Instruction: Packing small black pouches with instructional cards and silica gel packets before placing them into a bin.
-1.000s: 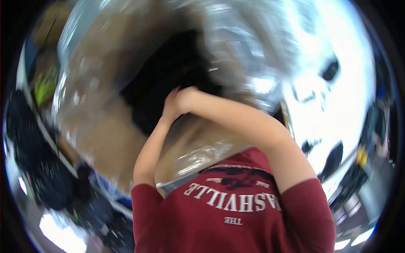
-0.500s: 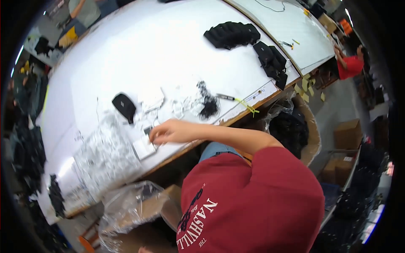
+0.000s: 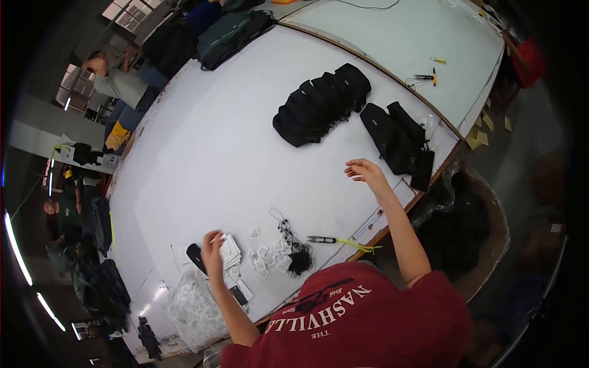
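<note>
My left hand (image 3: 212,250) is over the near left of the white table, its fingers loosely apart and a little blurred. Beside and partly behind it lies a single black pouch (image 3: 195,256); a stack of white cards (image 3: 230,250) is just to its right. Farther right, my right hand (image 3: 367,173) hovers with fingers stretched and nothing in them. It is nearest to a few black pouches (image 3: 383,136) piled by the table's right edge. A long row of overlapping black pouches (image 3: 319,104) lies beyond it.
Near me are a clear bag of white pieces (image 3: 193,310), scattered white tags (image 3: 270,256), tangled black cords (image 3: 300,259) and snips with a yellow-green cord (image 3: 322,240). An open carton (image 3: 491,245) with black contents stands right of the table (image 3: 215,135). Other people are farther off.
My right hand has left the white card at the near left and swung right toward the black pouches. My left hand has risen over the table. The view has tilted up.
</note>
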Demonstrator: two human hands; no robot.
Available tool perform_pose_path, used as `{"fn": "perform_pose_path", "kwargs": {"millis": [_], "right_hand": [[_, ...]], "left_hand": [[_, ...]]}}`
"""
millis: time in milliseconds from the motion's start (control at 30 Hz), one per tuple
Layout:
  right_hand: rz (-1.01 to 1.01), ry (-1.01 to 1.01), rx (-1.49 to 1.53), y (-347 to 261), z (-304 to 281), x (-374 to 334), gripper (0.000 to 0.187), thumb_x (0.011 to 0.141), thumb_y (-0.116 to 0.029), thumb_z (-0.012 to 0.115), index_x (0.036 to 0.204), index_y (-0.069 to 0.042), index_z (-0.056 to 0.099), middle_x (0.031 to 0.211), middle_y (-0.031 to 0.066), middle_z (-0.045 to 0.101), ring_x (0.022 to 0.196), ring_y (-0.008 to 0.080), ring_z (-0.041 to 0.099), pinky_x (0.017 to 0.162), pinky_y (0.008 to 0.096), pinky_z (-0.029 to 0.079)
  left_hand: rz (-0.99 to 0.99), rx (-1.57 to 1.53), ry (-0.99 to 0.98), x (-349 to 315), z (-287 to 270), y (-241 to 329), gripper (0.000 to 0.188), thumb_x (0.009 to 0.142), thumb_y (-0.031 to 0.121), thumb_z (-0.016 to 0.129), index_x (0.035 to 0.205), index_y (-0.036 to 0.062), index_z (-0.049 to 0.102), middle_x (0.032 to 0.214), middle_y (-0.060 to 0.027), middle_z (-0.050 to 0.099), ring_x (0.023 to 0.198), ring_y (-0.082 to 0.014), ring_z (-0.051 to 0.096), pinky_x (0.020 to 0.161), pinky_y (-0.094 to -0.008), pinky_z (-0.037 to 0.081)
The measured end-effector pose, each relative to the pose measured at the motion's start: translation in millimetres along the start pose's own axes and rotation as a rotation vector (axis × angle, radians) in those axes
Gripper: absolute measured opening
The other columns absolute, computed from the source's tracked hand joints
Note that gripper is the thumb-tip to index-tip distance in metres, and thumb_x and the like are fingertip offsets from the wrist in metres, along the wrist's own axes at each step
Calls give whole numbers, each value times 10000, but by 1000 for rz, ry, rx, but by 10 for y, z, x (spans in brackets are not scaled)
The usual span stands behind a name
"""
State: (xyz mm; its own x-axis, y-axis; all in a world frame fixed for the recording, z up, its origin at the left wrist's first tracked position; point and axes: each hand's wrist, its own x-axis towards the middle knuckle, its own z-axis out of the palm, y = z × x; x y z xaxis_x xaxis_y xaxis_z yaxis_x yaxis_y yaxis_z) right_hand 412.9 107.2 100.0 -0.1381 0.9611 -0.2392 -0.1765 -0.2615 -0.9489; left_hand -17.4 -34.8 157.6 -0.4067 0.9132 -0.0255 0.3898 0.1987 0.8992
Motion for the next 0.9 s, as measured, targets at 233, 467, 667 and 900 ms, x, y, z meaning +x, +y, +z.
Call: {"fn": "perform_pose_path", "kwargs": {"millis": [233, 467, 667, 900], "right_hand": [[-95, 140, 171, -140, -902, 2041, 248, 897, -185, 546, 1096, -58, 620, 941, 47, 659, 836, 103, 613, 723, 230, 461], [172, 740, -527, 94, -1497, 3656, 959, 622, -590, 753, 1332, -22, 446, 1281, 205, 513, 1211, 312, 483, 1006, 389, 379], [238, -6, -210, -68, -614, 3252, 819, 696, -464, 767, 1296, 12, 478, 1289, 159, 514, 1207, 257, 471, 1020, 342, 348], [196, -52, -211, -35, -201, 2070, 696, 691, -378, 796, 1196, 32, 548, 1157, 131, 600, 1071, 216, 568, 932, 308, 431]], "left_hand": [[-356, -59, -447, 1769, 2312, -161, 710, 853, 425, 635, 1336, 0, 335, 1242, -182, 491, 1080, -261, 551, 914, -368, 449], [-569, -441, -208, 2616, 3284, -206, 995, 744, 499, 730, 1367, -62, 194, 1290, -219, 451, 1186, -277, 474, 1032, -385, 343], [-309, -338, -334, 2565, 3342, -97, 869, 728, 382, 768, 1364, -9, 324, 1361, -162, 424, 1270, -255, 399, 1057, -358, 309], [-345, -356, -272, 1424, 2619, 103, 781, 754, 228, 763, 1366, 4, 333, 1343, -142, 452, 1234, -238, 444, 1035, -334, 343]]}}
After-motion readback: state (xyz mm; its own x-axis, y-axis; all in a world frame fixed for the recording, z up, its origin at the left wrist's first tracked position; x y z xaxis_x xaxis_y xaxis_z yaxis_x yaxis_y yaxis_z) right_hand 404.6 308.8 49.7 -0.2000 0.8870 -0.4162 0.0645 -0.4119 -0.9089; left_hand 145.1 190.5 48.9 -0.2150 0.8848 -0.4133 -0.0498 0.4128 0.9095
